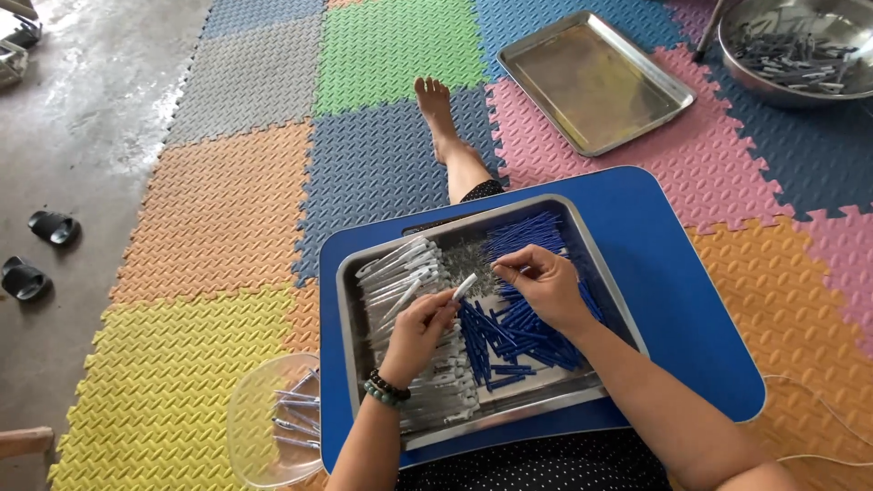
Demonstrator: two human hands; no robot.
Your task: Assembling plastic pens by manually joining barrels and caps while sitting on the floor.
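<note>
the left hand [416,332] has its grip closed on a small white plastic piece [464,286], pinched at the fingertips so that one end sticks up and to the right; the held end is hidden under the fingers. the right hand [546,284] sits just beside it, fingertips pinched together over a heap of tiny grey metal bits [468,259], but whatever it holds there is too small to make out. both hands work over a shallow steel tray [509,409], which holds a pile of white pieces [400,273] on its left side, partly covered by the left hand, and a pile of blue pieces [509,332] on its right, partly under the right hand and forearm. the tray lies on a blue lap worktop [691,300], whose near edge is hidden behind the arms and a dotted dark garment. a beaded bracelet [386,389] circles the left wrist. at lower left a clear plastic bowl [259,423] holds a few pale pieces, blurred through its wall. beyond, on the coloured foam floor mats [227,218], a bare foot [435,105] stretches out, an empty-looking second steel tray [596,82] lies tilted to the frame, and a metal basin [800,45] of grey pieces is cut off by the top right corner. two dark sandals [36,250] lie on the concrete at the left.
</note>
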